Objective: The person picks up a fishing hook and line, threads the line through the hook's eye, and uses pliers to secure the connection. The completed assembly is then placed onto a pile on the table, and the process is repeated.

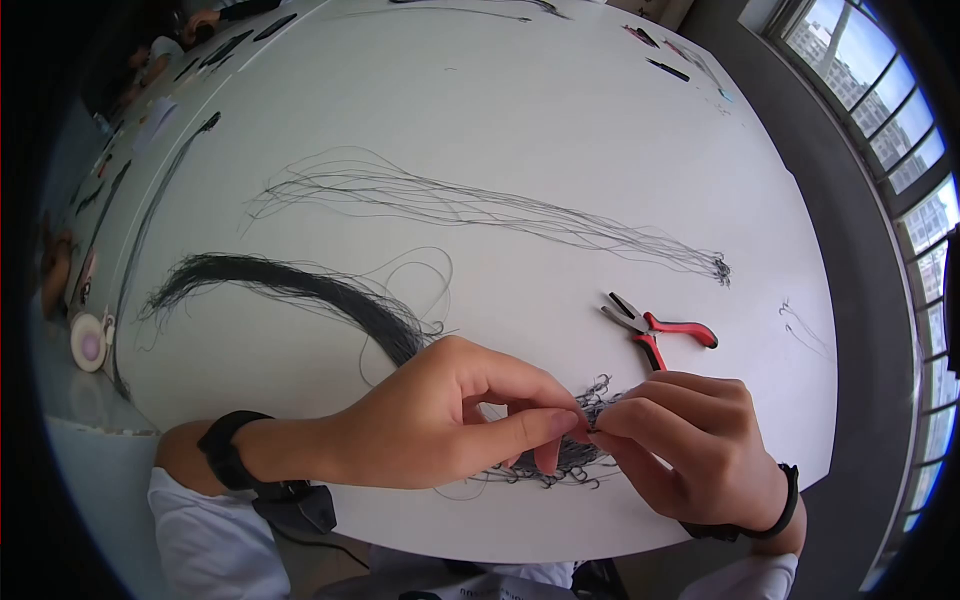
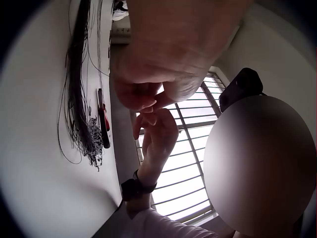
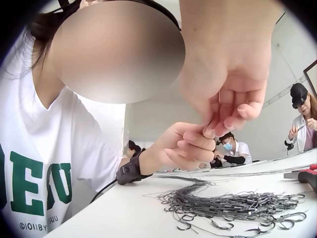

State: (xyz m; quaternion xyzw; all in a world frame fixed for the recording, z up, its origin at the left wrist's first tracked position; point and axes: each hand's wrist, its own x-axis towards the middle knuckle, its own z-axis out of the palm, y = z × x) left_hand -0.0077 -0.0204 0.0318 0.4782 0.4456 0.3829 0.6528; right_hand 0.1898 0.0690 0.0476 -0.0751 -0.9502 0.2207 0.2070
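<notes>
Fingertip to fingertip, my left hand point(image 1: 440, 420) and right hand point(image 1: 700, 450) meet above the near edge of the table. Each pinches between thumb and forefinger at a thin line point(image 3: 219, 95), a short stretch of which shows under the right palm in the right wrist view. A small dark bit at the fingertips is mostly hidden; I cannot tell whether it is a hook. Below the hands lies a thick bundle of dark fishing line point(image 1: 300, 285), its near end a heap of fish hooks point(image 3: 233, 203). Red-handled pliers point(image 1: 688, 330) lie open just beyond the right hand.
A looser bundle of fishing line point(image 1: 480, 205) stretches across the middle of the white table point(image 1: 560, 120), with hooks point(image 1: 722, 268) at its right end. A few single hooked lines point(image 1: 790, 318) lie at the right. A round white-and-purple object point(image 1: 90, 345) sits far left. Other people work farther off.
</notes>
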